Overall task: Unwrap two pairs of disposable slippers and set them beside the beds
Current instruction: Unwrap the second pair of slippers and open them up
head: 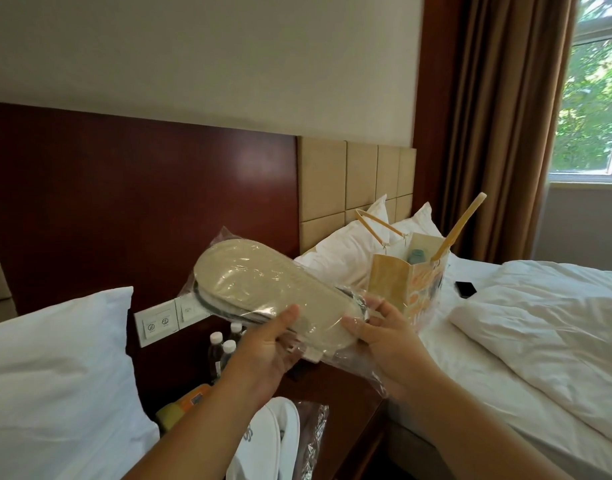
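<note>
Nearest the camera, an unwrapped white pair point(263, 441) was seen at the bottom edge, lying over the front of the nightstand point(349, 393) just beside an empty wrapper point(315, 431). One pair was therefore judged to be out of its film but not yet set on the floor.

Above these, the wrapped pair point(259, 292) was held in the air between the two beds, sole side up, with the toe end pointing away to the left and enclosed in its clear wrapper point(225, 244). The left hand point(266, 348) was curled under the middle of the pack, its thumb pressed on the upper sole. The right hand point(387, 341) was closed on the heel end, thumb laid on the film. Whether its fingers pinched loose film or were inside the wrapper's mouth could not be told through the glare.

The step in hand was judged to be the opening of the second wrapper. It would be done best if the pack were steadied by the left hand while the slack film at the heel was drawn back. The slippers could then be slid out heel first, since thin film is likely to cling and stretch rather than tear cleanly.

Farther off, water bottles point(225, 348) stood at the back of the nightstand, with the left bed point(55, 375) on one side. On the other side was the right bed point(522, 341), on which a paper bag point(412, 278) had been set.
</note>
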### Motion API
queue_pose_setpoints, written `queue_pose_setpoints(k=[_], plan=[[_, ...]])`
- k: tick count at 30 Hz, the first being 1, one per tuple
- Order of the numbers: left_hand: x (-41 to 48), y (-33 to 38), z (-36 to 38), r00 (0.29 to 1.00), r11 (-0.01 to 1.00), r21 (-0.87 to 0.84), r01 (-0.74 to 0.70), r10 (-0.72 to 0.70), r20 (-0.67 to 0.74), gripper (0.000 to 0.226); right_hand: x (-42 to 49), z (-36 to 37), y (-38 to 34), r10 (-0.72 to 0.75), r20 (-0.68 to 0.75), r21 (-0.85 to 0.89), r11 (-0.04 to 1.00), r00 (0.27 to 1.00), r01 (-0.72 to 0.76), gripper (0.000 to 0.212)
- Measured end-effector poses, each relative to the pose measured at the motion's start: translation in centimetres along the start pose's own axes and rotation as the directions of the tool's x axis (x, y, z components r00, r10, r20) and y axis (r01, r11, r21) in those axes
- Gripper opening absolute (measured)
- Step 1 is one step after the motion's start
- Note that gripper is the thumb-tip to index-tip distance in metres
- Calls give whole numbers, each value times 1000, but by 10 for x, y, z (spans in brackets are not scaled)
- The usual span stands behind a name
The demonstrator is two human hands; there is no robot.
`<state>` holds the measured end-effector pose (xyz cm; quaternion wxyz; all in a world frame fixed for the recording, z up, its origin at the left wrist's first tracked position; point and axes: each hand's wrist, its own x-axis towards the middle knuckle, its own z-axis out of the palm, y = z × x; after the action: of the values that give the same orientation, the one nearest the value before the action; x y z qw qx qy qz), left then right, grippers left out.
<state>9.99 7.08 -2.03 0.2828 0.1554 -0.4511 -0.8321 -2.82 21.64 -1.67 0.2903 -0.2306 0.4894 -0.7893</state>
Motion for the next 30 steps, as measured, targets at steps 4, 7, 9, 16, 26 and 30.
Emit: queue_pose_setpoints(k=[4,7,9,16,26,30], plan=[[8,9,-15,980,978,-158,-139,112,-165,58,1,-10,4,4,-68,-168,986,998,-15,23],[7,7,-13,980,976,-152,-158,136,-143,60,-1,-8,7,-9,-39,-211,977,999,1,49],[8,7,-10,980,975,-149,-165,145,-140,63,-1,-7,8,30,18,-180,983,999,-27,68],[18,27,-18,979,958,-249,-141,98,-179,61,-1,-25,2,96,2,-171,981,995,-94,66],[29,35,-11,991,976,-180,-119,105,-84,51,-5,-23,-12,129,61,-374,922,990,-97,80],[35,43,-20,993,982,-156,-110,101,-65,26,-8,-32,-23,183,108,-417,901,977,-122,64]])
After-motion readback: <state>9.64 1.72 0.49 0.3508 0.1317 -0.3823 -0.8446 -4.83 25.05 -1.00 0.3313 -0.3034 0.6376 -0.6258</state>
